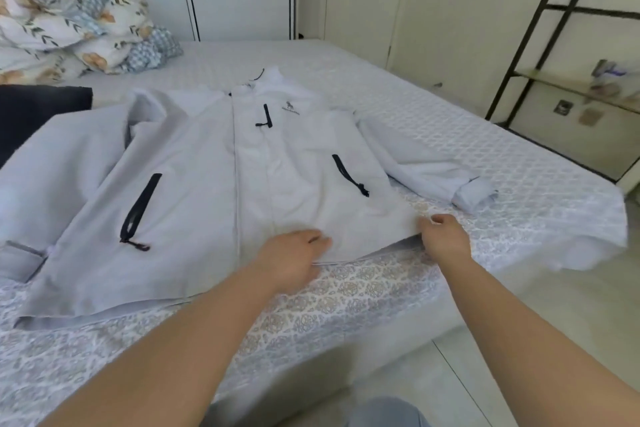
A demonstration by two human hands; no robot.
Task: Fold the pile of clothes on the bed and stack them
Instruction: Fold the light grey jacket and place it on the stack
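Jacket being spread flat on the bed, ready for its first fold.

The pale jacket (214, 163) is lying front-up across the bed (450, 135), its hem running close along the bed's near edge. The left hand (294, 253) is resting on the hem with fingers fairly flat, seemingly pressing rather than holding. The right hand (443, 236) is curling its fingers around the jacket's right hem corner. Tugging that corner could be dragging the hem off the edge or bunching the front panel. The sleeve (446, 166) right of the jacket is lying on bare bed with room around it; a dark garment (38, 114) is crowding the jacket's left shoulder, near the pillows (69, 17).
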